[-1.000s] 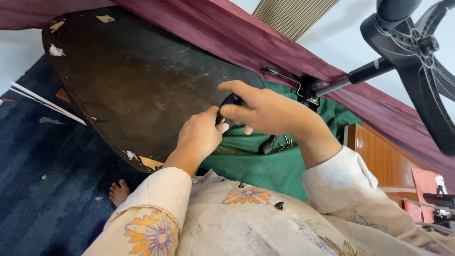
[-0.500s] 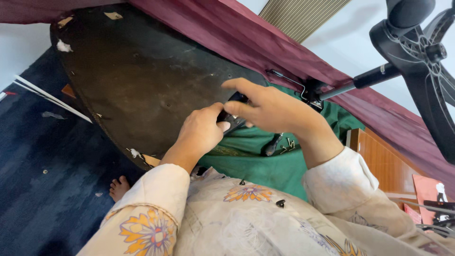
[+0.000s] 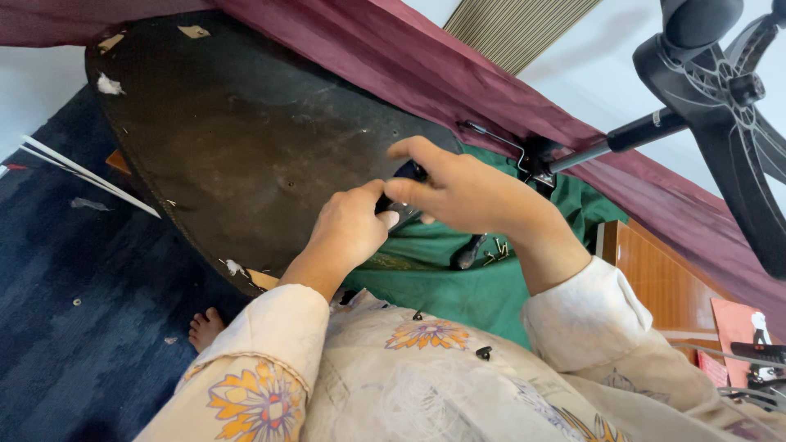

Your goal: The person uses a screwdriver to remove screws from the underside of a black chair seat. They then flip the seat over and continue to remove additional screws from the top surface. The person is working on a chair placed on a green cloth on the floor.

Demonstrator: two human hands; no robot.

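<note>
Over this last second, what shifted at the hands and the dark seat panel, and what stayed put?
Little changed. Both hands, the left hand and the right hand, stay pinched on a small dark part at the edge of the dark seat panel; the right fingers lifted and spread slightly. The view slid a little. The chair base, green cloth and screws kept their places.

Your left hand (image 3: 348, 229) and right hand (image 3: 458, 192) meet on a small part (image 3: 407, 173) at the right edge of the round board (image 3: 246, 155); the board leans over the carpet (image 3: 65, 311). Right of your hands, screws (image 3: 498, 250) lie on the cloth (image 3: 483, 286); the chair base (image 3: 720, 106) stands far right.
</note>
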